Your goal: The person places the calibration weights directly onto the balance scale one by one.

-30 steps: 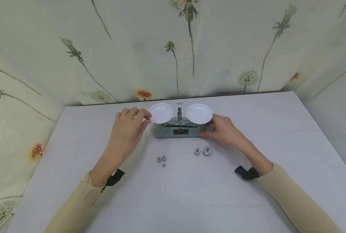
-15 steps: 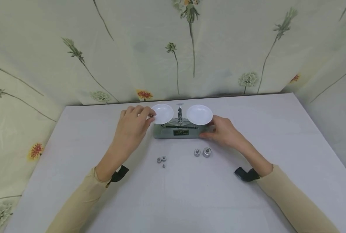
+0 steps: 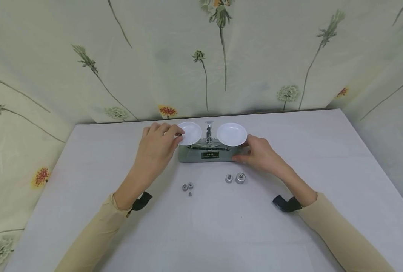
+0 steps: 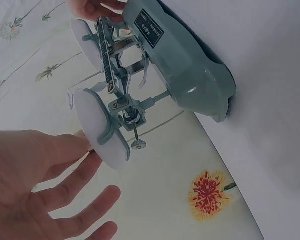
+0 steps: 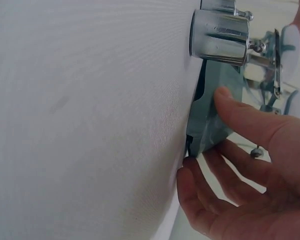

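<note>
A green balance scale (image 3: 201,157) with two white pans stands near the table's back edge. My left hand (image 3: 157,145) is over the rim of the left pan (image 3: 192,133), its thumb and forefinger pinching a small metal weight (image 3: 179,135). In the left wrist view only a dark bit of that weight (image 4: 91,150) shows between the fingertips. The right pan (image 3: 232,134) holds nothing visible. Below it, my right hand (image 3: 260,153) grips the base's right end, thumb in front and fingers behind, as the right wrist view shows.
Two larger metal weights (image 3: 240,178) stand in front of the scale toward the right. Three smaller weights (image 3: 185,187) sit in front of it toward the left. A flower-printed cloth (image 3: 256,68) hangs behind the white table (image 3: 215,234).
My left hand has moved right with the small weight, from beside the left pan to over its rim. My right hand stays on the base.
</note>
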Available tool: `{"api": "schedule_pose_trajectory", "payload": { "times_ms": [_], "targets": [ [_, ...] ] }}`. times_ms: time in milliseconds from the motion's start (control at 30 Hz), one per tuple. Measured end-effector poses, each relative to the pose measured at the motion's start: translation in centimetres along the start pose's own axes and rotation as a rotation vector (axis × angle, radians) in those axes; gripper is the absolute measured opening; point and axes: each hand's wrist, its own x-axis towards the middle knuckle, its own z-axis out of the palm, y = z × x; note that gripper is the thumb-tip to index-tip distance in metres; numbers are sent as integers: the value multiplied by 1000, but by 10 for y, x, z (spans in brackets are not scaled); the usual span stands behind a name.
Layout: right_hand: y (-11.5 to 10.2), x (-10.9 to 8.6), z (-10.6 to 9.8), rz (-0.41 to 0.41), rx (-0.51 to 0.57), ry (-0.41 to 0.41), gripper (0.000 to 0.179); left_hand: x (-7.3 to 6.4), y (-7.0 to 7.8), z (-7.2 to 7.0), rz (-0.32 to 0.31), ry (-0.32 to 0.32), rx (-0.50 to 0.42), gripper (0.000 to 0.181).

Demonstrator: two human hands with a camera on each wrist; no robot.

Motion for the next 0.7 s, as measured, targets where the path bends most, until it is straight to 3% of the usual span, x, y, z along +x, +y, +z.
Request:
{"api": "schedule_pose_trajectory", "payload": {
  "times_ms": [267, 467, 700],
  "targets": [
    [-1, 0, 0, 5, -4, 1, 63, 4, 1, 0, 9, 13, 54, 16],
    [-3, 0, 0, 4, -9, 3, 63, 5, 2, 0, 6, -6, 54, 16],
    [-2, 0, 0, 6, -9, 5, 63, 7, 3, 2, 11, 14, 53, 16]
  ]
}}
